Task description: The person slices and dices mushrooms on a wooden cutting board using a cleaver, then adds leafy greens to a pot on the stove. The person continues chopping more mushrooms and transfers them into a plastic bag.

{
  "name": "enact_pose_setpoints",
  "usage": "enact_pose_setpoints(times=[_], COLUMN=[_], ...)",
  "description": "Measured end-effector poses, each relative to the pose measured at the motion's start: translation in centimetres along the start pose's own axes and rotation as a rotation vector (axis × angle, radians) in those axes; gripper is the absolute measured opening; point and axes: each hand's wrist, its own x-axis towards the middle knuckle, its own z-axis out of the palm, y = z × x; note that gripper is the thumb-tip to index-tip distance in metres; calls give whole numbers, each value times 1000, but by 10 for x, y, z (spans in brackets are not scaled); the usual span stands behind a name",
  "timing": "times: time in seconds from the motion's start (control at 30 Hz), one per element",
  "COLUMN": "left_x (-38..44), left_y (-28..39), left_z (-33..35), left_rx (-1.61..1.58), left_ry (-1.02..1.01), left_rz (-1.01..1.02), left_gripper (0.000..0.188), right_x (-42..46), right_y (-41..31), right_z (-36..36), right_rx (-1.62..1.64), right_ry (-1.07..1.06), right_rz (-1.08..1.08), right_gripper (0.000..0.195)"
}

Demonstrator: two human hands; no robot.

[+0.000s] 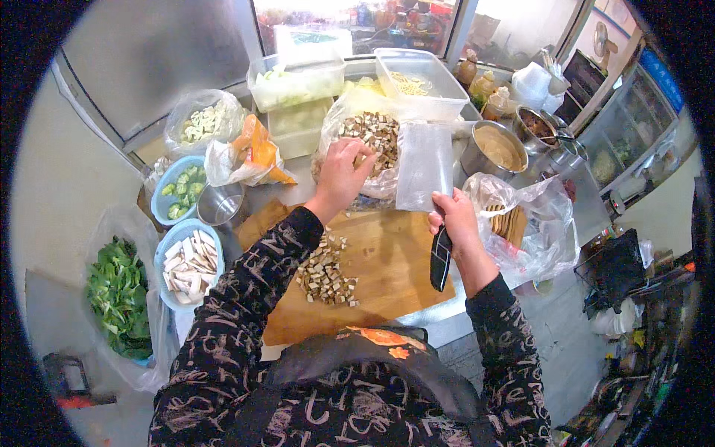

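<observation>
My right hand (pixel 459 220) grips the black handle of a Chinese cleaver (pixel 424 165), its broad blade pointing away from me beside a clear plastic bag (pixel 338 120). The bag holds diced brown-and-cream pieces (pixel 380 137) that look like mushroom. Over the bag's near left side is my left hand (pixel 343 173), fingers curled and thumb close to the forefinger. Whether a piece sits between them is not clear. Below both hands lies a wooden cutting board (pixel 402 262), with a pile of similar cubes (pixel 329 274) on its left part, partly behind my left sleeve.
To the left are blue baskets of cut white pieces (pixel 190 265) and broccoli (pixel 183 193), a steel bowl (pixel 220 204), and bagged leafy greens (pixel 118 299). Plastic tubs (pixel 422 103) stand behind. Rightward are a pot of tan sauce (pixel 499 146) and an opened plastic bag (pixel 550 237).
</observation>
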Motion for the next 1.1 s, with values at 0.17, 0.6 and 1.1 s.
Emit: enact_pose_setpoints(times=[0.17, 0.6, 1.1], left_x=[-50, -140, -240], left_y=[-1, -68, -3], left_z=[-29, 31, -71], left_rx=[-191, 249, 338], left_ry=[-81, -423, -402], left_rz=[-198, -199, -391], left_gripper=[14, 28, 76], right_x=[-22, -73, -70], right_y=[2, 86, 147], right_z=[-15, -54, -74], right_rx=[-50, -87, -225], right_ry=[-37, -25, -211], right_rz=[-34, 160, 202], right_gripper=[11, 18, 20])
